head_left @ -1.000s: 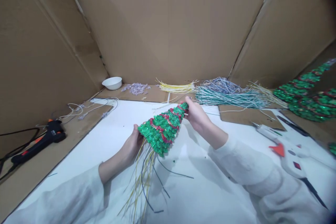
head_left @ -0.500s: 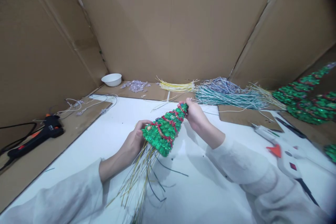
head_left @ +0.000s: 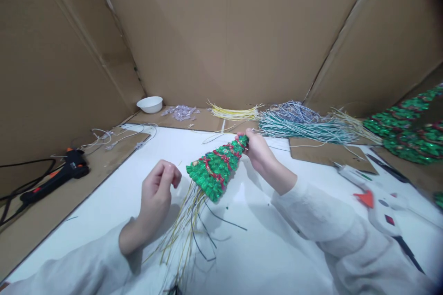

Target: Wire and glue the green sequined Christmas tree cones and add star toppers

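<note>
Centrally, the fingers of the right hand (head_left: 259,154) are clamped on the narrow tip of the green tree ornament (head_left: 218,168); the ornament is tilted, with its tip toward the upper right and its wide base toward the lower left. The left hand (head_left: 155,196) is apart from the ornament, just beside the base on its left; its fingers are curled together with the thumb against them, and whether anything small is between them cannot be told.

Loose wires (head_left: 183,226), yellow, white and dark, trail from the base toward the bottom of the frame; the white work surface (head_left: 249,258) lies beneath.

At the left side of the frame, a black glue gun (head_left: 55,179) rests on cardboard; above and to its right, a white bowl (head_left: 150,104) stands near a pile of clear pieces (head_left: 182,113). At upper center, a yellow and white wire bundle (head_left: 235,114) lies beside a green and white wire bundle (head_left: 308,130); a flat cardboard piece (head_left: 328,154) is below the latter. At the right side, a white tool with an orange trigger (head_left: 384,216) lies on the surface; larger green trees (head_left: 411,133) are above it, at the edge.
</note>
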The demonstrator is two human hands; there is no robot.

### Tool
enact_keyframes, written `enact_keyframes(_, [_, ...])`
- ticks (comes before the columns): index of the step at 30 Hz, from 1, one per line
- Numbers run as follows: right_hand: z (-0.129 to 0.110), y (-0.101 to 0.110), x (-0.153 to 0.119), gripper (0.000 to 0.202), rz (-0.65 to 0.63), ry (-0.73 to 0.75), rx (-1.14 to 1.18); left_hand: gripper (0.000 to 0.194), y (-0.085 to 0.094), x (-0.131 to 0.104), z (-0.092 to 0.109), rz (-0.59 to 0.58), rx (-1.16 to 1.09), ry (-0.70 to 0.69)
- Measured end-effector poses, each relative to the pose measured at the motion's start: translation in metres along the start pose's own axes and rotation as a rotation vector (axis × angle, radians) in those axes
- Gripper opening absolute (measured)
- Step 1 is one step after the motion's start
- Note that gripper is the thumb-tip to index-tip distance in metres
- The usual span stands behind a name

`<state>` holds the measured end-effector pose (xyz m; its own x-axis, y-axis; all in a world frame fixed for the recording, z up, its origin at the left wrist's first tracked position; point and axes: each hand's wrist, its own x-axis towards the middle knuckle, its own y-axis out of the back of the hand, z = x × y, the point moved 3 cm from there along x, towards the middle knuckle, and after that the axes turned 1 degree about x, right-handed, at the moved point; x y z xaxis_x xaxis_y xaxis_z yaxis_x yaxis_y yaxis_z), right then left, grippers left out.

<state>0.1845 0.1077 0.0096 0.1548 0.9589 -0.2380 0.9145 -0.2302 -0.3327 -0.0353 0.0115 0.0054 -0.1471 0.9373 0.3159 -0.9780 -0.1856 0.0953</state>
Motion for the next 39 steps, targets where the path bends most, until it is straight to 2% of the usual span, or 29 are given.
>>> enact_keyframes(3, [0.002,0.001,0.002,0.025,0.03,-0.005,0.002,0.029,-0.011,-0.011,0.008,-0.148,-0.023,0.224])
enact_keyframes(6, [0.005,0.004,0.008,0.024,0.038,-0.005,0.006,0.033,-0.022,-0.019,0.011,-0.259,-0.183,0.429])
enact_keyframes(11, [0.008,0.007,0.014,0.025,0.029,-0.013,0.003,0.024,-0.028,-0.015,0.014,-0.294,-0.381,0.479])
enact_keyframes(16, [0.008,0.006,0.011,0.025,0.002,-0.037,-0.013,0.019,-0.038,-0.011,0.014,-0.294,-0.616,0.631])
enact_keyframes(22, [0.01,0.007,0.014,0.025,-0.011,-0.056,-0.022,0.016,-0.047,-0.012,0.014,-0.239,-0.682,0.631])
enact_keyframes(27, [0.004,0.014,0.025,0.04,0.04,-0.023,-0.022,0.015,-0.045,-0.01,0.014,-0.184,-0.671,0.625])
enact_keyframes(29, [-0.004,0.02,0.03,0.038,0.106,0.042,-0.007,0.014,-0.042,-0.009,0.015,-0.177,-0.664,0.604])
enact_keyframes(32, [-0.021,0.027,0.034,0.022,0.161,0.17,0.03,0.012,-0.038,-0.011,0.016,-0.188,-0.658,0.594])
enact_keyframes(34, [-0.035,0.029,0.032,0.014,0.146,0.252,0.057,0.013,-0.037,-0.012,0.016,-0.2,-0.654,0.591])
enact_keyframes(39, [-0.066,0.028,0.012,0.017,0.072,0.334,0.112,0.014,-0.033,-0.014,0.014,-0.217,-0.593,0.56])
